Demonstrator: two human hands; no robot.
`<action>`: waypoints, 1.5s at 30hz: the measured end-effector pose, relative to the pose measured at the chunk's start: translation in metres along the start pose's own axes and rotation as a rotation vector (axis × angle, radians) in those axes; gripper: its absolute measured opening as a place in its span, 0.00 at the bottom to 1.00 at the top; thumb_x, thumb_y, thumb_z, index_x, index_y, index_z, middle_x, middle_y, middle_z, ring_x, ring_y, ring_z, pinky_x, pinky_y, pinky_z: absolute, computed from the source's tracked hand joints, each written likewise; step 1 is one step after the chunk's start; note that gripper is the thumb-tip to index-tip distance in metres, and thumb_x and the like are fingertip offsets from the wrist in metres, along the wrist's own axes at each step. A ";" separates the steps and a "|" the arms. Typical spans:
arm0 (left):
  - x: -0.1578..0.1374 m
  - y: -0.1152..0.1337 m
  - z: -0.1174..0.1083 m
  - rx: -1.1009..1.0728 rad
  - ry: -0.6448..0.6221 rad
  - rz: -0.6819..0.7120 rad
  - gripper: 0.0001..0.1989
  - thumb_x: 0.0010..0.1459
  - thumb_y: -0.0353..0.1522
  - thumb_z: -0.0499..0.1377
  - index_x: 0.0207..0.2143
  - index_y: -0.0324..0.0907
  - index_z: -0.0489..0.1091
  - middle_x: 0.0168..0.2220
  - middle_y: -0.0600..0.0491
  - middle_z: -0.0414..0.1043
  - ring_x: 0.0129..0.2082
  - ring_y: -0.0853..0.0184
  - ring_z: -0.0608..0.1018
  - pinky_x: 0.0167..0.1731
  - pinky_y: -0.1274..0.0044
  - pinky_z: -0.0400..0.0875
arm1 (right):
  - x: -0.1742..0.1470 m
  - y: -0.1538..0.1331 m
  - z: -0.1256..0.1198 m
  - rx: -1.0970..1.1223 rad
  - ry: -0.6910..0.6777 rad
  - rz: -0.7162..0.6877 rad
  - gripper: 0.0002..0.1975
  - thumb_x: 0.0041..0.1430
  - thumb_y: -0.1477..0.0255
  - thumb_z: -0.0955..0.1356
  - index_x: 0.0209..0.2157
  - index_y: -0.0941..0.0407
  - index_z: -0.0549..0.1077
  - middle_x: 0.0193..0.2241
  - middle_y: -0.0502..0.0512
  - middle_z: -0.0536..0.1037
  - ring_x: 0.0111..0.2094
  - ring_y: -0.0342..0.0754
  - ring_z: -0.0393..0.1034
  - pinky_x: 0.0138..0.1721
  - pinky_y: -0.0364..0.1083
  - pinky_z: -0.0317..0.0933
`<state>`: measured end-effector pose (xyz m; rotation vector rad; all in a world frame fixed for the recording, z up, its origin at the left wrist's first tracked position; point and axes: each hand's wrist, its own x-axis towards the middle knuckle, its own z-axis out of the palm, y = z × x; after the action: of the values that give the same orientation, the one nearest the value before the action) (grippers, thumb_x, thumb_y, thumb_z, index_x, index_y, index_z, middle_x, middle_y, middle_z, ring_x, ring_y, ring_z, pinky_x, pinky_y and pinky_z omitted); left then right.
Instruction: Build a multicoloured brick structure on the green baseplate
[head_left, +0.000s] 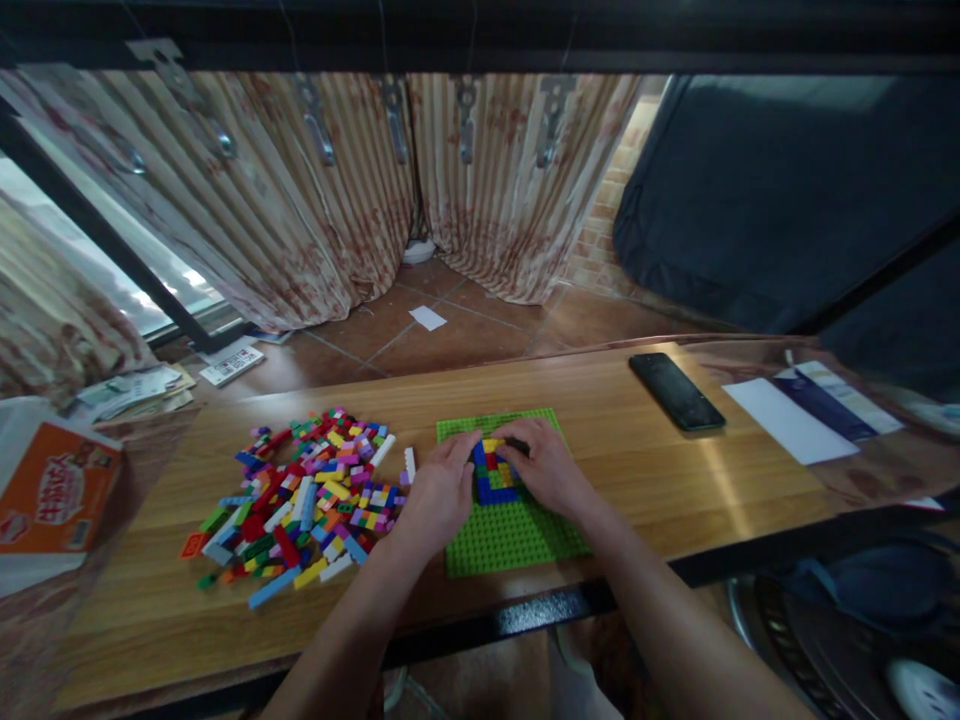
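A green studded baseplate [517,545] lies on the table before me. On its upper part sits a flat build of toy building bricks [496,494], with a blue border and yellow, red and green pieces inside. My left hand [439,500] is at the build's left side, its fingers close together and the tips against the upper left edge. From the right, my right hand [547,465] bends over the build's upper right part, thumb and fingers drawn together. Something dark shows between those fingers; whether it is a brick or shadow I cannot tell.
A spread pile of loose coloured bricks [322,500] lies left of the baseplate, with one white brick [409,465] near my left hand. A black phone [676,391] and white paper [787,420] are on the right. An orange-and-white box [60,500] stands at far left.
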<state>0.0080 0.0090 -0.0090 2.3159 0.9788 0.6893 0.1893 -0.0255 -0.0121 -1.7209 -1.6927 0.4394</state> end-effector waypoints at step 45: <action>-0.004 0.008 0.005 -0.011 0.116 -0.097 0.22 0.63 0.26 0.46 0.60 0.35 0.59 0.55 0.39 0.69 0.55 0.59 0.72 0.55 0.62 0.69 | -0.001 0.011 -0.007 0.034 0.064 -0.006 0.13 0.61 0.66 0.65 0.42 0.54 0.77 0.42 0.58 0.80 0.47 0.53 0.70 0.52 0.56 0.61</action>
<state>0.0127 -0.0006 -0.0086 2.2230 1.1283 0.7943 0.2021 -0.0271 -0.0139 -1.6876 -1.6355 0.4037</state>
